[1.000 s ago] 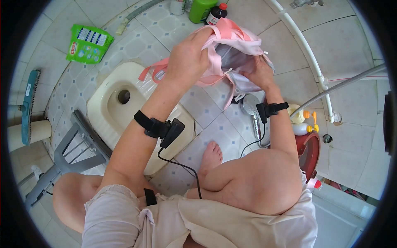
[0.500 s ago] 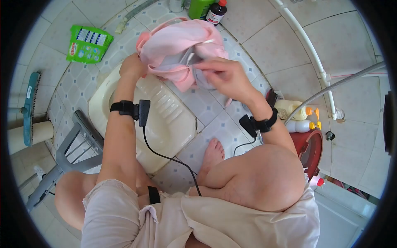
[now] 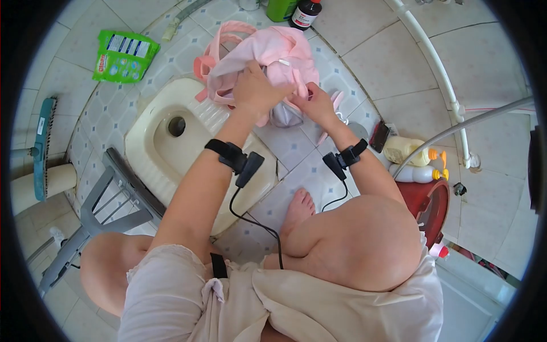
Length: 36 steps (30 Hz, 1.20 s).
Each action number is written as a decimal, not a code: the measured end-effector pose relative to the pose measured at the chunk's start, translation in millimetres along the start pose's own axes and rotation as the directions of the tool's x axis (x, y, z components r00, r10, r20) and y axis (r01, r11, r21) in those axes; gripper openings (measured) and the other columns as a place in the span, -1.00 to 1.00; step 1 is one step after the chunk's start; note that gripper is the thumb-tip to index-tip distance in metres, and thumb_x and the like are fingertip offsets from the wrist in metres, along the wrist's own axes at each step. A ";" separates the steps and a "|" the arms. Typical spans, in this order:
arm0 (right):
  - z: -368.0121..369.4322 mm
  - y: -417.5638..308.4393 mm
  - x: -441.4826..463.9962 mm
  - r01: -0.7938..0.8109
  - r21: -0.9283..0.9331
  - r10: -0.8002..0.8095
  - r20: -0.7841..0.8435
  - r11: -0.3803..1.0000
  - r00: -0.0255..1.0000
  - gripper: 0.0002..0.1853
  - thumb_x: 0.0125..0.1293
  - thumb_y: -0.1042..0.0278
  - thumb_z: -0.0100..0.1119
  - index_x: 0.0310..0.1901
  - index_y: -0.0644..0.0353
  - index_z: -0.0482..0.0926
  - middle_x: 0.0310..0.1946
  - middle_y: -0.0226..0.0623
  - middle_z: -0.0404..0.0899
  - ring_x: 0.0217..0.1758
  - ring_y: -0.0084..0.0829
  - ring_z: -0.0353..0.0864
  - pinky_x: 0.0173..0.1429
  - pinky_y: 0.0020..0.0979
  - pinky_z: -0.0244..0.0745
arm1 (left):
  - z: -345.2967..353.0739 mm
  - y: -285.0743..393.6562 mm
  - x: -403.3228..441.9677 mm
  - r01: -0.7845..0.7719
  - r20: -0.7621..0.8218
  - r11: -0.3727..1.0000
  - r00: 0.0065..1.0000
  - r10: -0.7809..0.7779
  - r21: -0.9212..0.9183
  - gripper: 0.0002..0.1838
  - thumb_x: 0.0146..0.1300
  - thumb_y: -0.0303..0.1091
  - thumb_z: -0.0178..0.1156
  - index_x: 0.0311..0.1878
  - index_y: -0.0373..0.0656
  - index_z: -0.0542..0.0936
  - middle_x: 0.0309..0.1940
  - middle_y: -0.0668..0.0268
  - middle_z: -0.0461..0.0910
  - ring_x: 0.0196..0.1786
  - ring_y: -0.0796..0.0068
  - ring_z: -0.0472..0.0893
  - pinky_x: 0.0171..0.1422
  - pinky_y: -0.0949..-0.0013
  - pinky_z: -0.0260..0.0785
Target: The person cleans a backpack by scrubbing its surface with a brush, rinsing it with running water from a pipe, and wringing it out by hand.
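Note:
A crumpled pink fabric bag [image 3: 288,45] with loose straps and a grey lining lies on the tiled floor, just past the squat toilet [image 3: 188,171]. My left hand [image 3: 256,92] reaches over its near side and grips the cloth, the thumb stretched to the right. Close beside it, my right hand [image 3: 319,109] is closed, fingertips pinching the bag's right edge. A grey part of the bag [image 3: 286,114] hangs out below the two hands. What lies within the bag's folds is hidden.
A green packet [image 3: 126,57] lies at the upper left. A dark bottle [image 3: 306,12] stands behind the bag. On the right are pump bottles [image 3: 407,151], a red bucket [image 3: 439,208] and a grey hose [image 3: 467,121]. A grey folding frame [image 3: 108,211] stands left, near a teal brush [image 3: 42,151].
My left hand has moved right from the bag's left edge onto its middle. My right hand has shifted slightly down and now pinches the fabric. The straps show more at the left.

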State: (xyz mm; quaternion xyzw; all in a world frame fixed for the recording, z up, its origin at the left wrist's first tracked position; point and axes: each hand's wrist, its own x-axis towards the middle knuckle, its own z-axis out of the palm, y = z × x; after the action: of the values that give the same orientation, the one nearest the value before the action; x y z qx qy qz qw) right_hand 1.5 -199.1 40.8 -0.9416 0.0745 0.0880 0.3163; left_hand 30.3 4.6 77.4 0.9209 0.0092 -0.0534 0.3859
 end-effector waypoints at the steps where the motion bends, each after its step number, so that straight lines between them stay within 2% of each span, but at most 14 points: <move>1: -0.9 6.3 8.8 -0.066 0.305 0.068 0.001 0.950 0.998 -0.74 0.38 0.24 0.39 -0.06 0.26 0.68 -0.30 -0.38 0.69 -0.31 -0.55 0.64 -0.22 -0.49 0.51 | 7.4 -4.8 -0.5 -0.085 -0.106 0.987 0.989 0.100 0.138 -0.07 -0.01 0.02 0.56 0.24 -0.47 0.39 0.03 -0.11 0.69 0.07 -0.13 0.69 0.21 0.03 0.53; 3: -13.5 11.2 13.7 -0.123 0.704 0.150 0.024 0.699 0.988 -0.81 0.34 0.32 0.43 -0.13 0.22 0.70 -0.35 -0.49 0.66 -0.34 -0.62 0.58 -0.25 -0.52 0.46 | 11.3 -20.2 12.1 -0.119 -0.071 0.991 0.990 0.124 0.064 -0.13 0.00 -0.09 0.56 0.25 -0.44 0.39 0.03 -0.14 0.68 0.06 -0.13 0.69 0.20 0.07 0.54; 6: -27.4 6.0 7.8 -0.032 0.806 0.207 -0.113 0.592 0.972 -0.82 0.33 0.34 0.43 -0.12 0.19 0.70 -0.38 -0.53 0.62 -0.39 -0.65 0.54 -0.30 -0.53 0.43 | -9.8 -25.0 21.8 -0.151 -0.008 0.982 0.989 0.151 -0.112 -0.15 0.02 -0.18 0.58 0.29 -0.38 0.38 0.09 -0.14 0.66 0.08 -0.11 0.69 0.24 0.12 0.54; 8: -38.1 -12.2 0.4 -0.006 0.786 0.192 -0.144 0.618 0.971 -0.83 0.35 0.34 0.40 -0.10 0.20 0.70 -0.40 -0.57 0.60 -0.41 -0.67 0.51 -0.32 -0.55 0.40 | -22.7 -18.8 22.1 -0.140 0.024 0.967 0.989 0.148 -0.212 -0.12 0.03 -0.15 0.59 0.34 -0.36 0.37 0.13 -0.10 0.65 0.11 -0.09 0.69 0.28 0.12 0.53; 10: -42.8 -43.4 -16.2 0.048 0.775 0.088 -0.134 0.631 0.987 -0.76 0.39 0.27 0.36 -0.03 0.22 0.70 -0.37 -0.54 0.61 -0.37 -0.65 0.56 -0.22 -0.55 0.50 | -24.8 -10.6 18.5 0.138 0.247 0.757 0.969 0.032 -0.639 0.08 -0.06 -0.05 0.65 0.43 -0.42 0.29 0.31 -0.12 0.51 0.29 -0.04 0.60 0.39 0.11 0.47; 12: -37.7 -49.7 -23.8 -0.080 0.690 0.054 0.060 0.720 0.997 -0.71 0.46 0.26 0.23 0.09 0.23 0.70 -0.25 -0.46 0.66 -0.20 -0.60 0.65 0.00 -0.52 0.60 | -20.2 3.0 7.7 0.054 0.242 0.798 0.963 0.116 -0.600 0.17 -0.08 -0.02 0.67 0.48 -0.43 0.23 0.32 -0.12 0.50 0.34 0.01 0.57 0.43 0.14 0.43; 14: -32.9 -87.1 -40.8 -0.156 0.954 -0.049 0.174 0.255 0.984 -0.68 0.50 0.35 0.12 0.17 0.24 0.68 -0.12 -0.37 0.70 -0.03 -0.56 0.67 0.16 -0.50 0.60 | -9.6 0.8 5.2 -0.035 0.233 0.826 0.952 0.199 -0.563 0.26 -0.10 0.02 0.69 0.53 -0.44 0.17 0.34 -0.11 0.49 0.39 0.06 0.53 0.48 0.17 0.39; 16: -42.2 -54.4 -22.1 -0.202 0.944 -0.112 0.237 0.262 0.965 -0.62 0.49 0.44 0.05 0.26 0.28 0.62 0.07 -0.30 0.69 0.04 -0.52 0.66 0.17 -0.47 0.59 | 17.7 -19.3 12.8 -0.164 0.045 0.828 0.974 0.222 -0.536 0.29 -0.09 -0.01 0.68 0.56 -0.41 0.11 0.39 -0.13 0.44 0.47 0.04 0.46 0.52 0.16 0.34; 19: -50.7 -28.2 -9.6 -0.053 0.677 -0.073 0.157 0.734 0.985 -0.55 0.45 0.29 0.15 0.31 0.25 0.57 0.16 -0.25 0.66 0.06 -0.43 0.69 0.14 -0.35 0.61 | 19.2 -22.0 12.4 -0.172 -0.046 0.899 0.985 0.167 -0.402 0.08 -0.05 -0.17 0.62 0.49 -0.38 0.27 0.32 -0.13 0.53 0.38 -0.04 0.54 0.47 0.12 0.38; 20: -48.6 -12.7 -9.7 -0.055 0.672 -0.075 0.163 0.738 0.984 -0.55 0.45 0.29 0.15 0.31 0.25 0.57 0.16 -0.25 0.66 0.06 -0.43 0.69 0.14 -0.35 0.61 | 19.1 -21.8 12.3 -0.163 -0.094 0.937 0.986 0.140 -0.310 -0.02 -0.05 -0.21 0.60 0.44 -0.38 0.36 0.28 -0.10 0.57 0.35 -0.05 0.56 0.45 0.11 0.39; 22: -47.1 0.7 -10.3 0.125 0.034 -0.108 -0.322 0.992 0.941 -0.61 0.36 0.14 0.26 0.05 0.26 0.70 -0.02 -0.18 0.73 0.04 -0.33 0.72 0.11 -0.29 0.61 | 13.9 -14.7 8.9 -0.142 -0.122 0.940 0.987 0.109 -0.312 -0.07 -0.04 -0.27 0.55 0.42 -0.38 0.38 0.25 -0.12 0.59 0.31 -0.08 0.58 0.44 0.10 0.41; 27: -52.2 1.9 -18.1 -0.021 -0.222 -0.016 -0.164 0.975 0.986 -0.68 0.29 0.04 0.29 -0.19 0.16 0.72 -0.36 -0.18 0.76 -0.23 -0.14 0.78 -0.10 -0.16 0.63 | -0.3 -1.8 2.4 -0.119 -0.104 0.955 0.990 0.094 -0.271 -0.11 -0.04 -0.32 0.51 0.41 -0.37 0.39 0.22 -0.14 0.60 0.28 -0.13 0.59 0.42 0.09 0.41; 29: -55.9 1.4 -18.7 0.077 -0.164 -0.147 -0.468 0.983 0.871 -0.71 0.32 0.06 0.25 -0.21 0.12 0.71 -0.44 -0.21 0.74 -0.34 -0.10 0.76 -0.20 -0.12 0.61 | -5.6 3.1 -2.9 -0.111 -0.115 0.958 0.990 0.083 -0.264 -0.10 -0.05 -0.34 0.50 0.42 -0.38 0.37 0.23 -0.16 0.59 0.30 -0.13 0.58 0.42 0.10 0.41; 36: -66.2 -6.3 -30.6 0.099 -0.128 -0.153 -0.540 0.987 0.827 -0.73 0.34 0.07 0.24 -0.22 0.11 0.71 -0.43 -0.23 0.75 -0.41 -0.11 0.74 -0.28 -0.13 0.58 | -5.4 17.7 -23.2 -0.165 -0.173 0.928 0.979 0.111 -0.335 -0.03 -0.03 -0.42 0.47 0.48 -0.46 0.25 0.30 -0.24 0.51 0.35 -0.18 0.54 0.48 0.12 0.36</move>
State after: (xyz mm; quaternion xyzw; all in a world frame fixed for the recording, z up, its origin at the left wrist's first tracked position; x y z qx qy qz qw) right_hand -19.2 -231.8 102.9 -0.9440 0.0954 -0.2029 0.2420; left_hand 8.8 -3.5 96.1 0.8381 -0.0173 0.0462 0.5433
